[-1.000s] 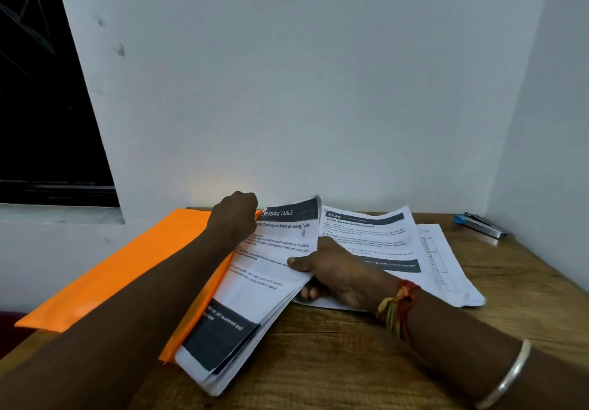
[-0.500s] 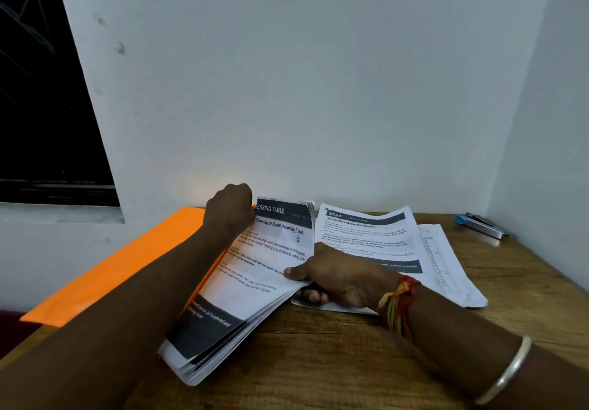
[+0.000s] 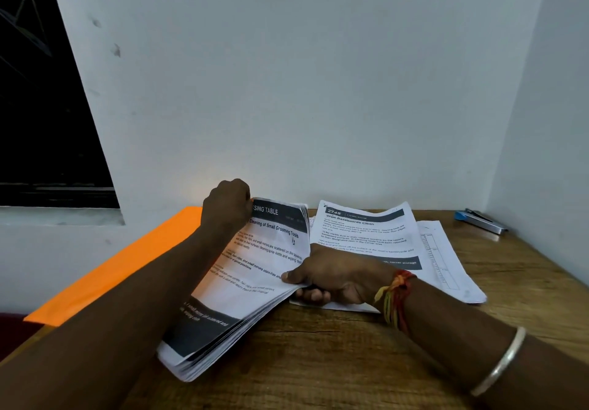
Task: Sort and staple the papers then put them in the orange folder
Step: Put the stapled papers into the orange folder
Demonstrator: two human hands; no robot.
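Gripping the far left corner of one thick stack of papers [image 3: 255, 269], the left hand [image 3: 228, 207] is curled tight, its knuckles toward the wall. The right hand [image 3: 334, 279] pinches the same stack's right edge, thumb flat on the top sheet and fingers tucked beneath. That top sheet is headed "Cleaning of Small Grooming Tools", and the sheets fan apart at the near corner, which rests on the wooden table [image 3: 350, 365]. One orange folder [image 3: 127, 259] lies closed to the left, running under the stack's left side. Just right of the stack sits a second, looser pile [image 3: 366, 234] with at least two sheets showing, the upper one headed "Wipe Baseboards Clean". One blue and silver stapler [image 3: 481, 221] lies well apart in the far right corner. The right wrist carries two bands: one thread bracelet [image 3: 395, 298] and one silver bangle [image 3: 497, 362].
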